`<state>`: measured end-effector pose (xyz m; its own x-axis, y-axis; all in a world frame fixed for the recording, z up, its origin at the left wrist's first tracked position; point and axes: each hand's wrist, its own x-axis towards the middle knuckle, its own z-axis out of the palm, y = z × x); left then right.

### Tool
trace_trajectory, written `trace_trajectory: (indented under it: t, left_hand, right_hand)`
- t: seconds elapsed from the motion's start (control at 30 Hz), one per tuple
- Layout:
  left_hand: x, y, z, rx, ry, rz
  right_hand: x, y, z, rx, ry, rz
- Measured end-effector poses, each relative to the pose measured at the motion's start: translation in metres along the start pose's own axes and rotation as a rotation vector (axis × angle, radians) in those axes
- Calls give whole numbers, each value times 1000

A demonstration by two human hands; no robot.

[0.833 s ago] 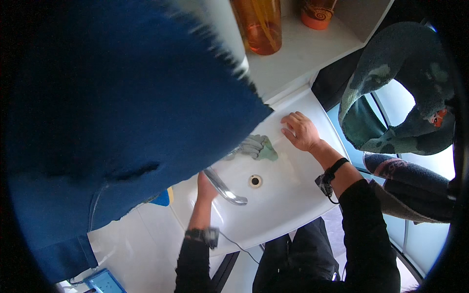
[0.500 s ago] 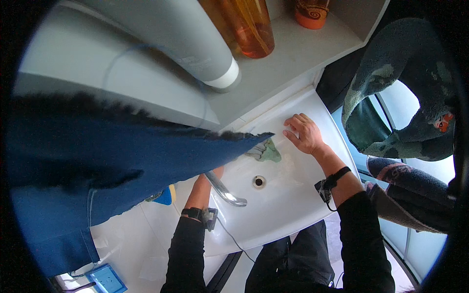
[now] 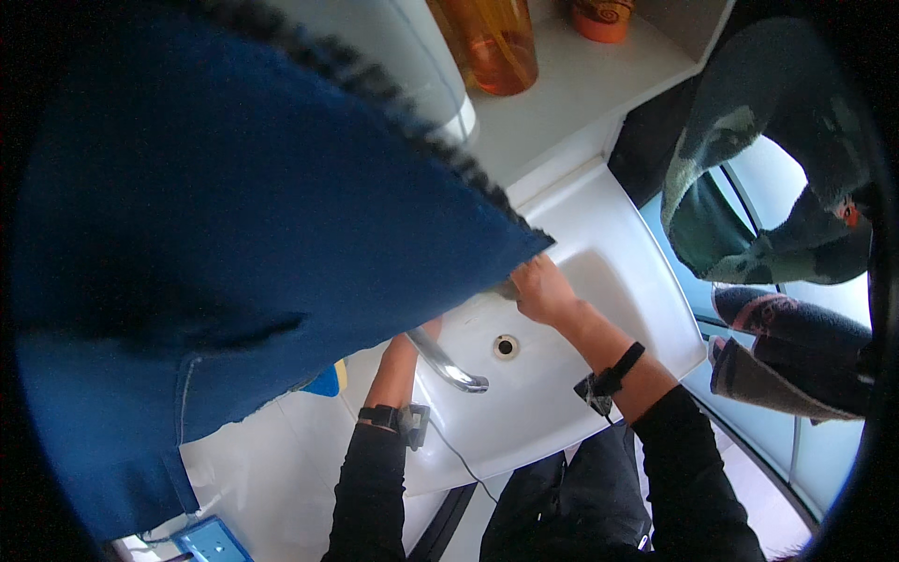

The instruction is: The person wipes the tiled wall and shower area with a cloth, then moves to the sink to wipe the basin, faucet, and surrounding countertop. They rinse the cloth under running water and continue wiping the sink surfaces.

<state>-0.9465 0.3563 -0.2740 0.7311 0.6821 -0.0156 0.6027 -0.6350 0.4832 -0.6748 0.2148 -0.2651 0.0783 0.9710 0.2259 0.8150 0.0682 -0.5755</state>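
Over the white washbasin (image 3: 562, 375), my right hand (image 3: 543, 288) is curled closed around a grey-green cloth (image 3: 507, 288). Only a small bit of that cloth shows beside the fingers. A large blue denim-like fabric (image 3: 187, 206) with a dark frayed edge hangs across the left and covers the fingertips and most of the cloth. My left hand (image 3: 432, 328) is behind the chrome tap (image 3: 449, 363); the fabric hides its fingers. Beneath the tap's spout lies the round drain hole (image 3: 506, 347).
On the shelf (image 3: 552, 117) above the basin stand an amber bottle (image 3: 501, 51), a grey-and-white bottle (image 3: 457, 122) and an orange container (image 3: 601, 23). Towels (image 3: 716, 234) hang at the right. A blue-and-yellow item (image 3: 326, 379) is left of the basin.
My right hand has moved left and down onto the cloth and closed on it. The blue fabric now covers more of the upper left; the view has shifted slightly.
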Motion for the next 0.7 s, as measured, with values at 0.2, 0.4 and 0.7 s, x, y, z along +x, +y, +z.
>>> trace_trajectory:
  t: [0.2,0.4,0.7]
  left_hand:
    - [-10,7,4,199,81,41]
    - [-34,-11,9,239,-7,-181]
    - [12,-5,-14,-461,-189,-7]
  right_hand:
    - [39,-4,-25,-171,286,-73]
    - [26,-5,2,198,167,31]
    - [12,4,4,521,-60,221]
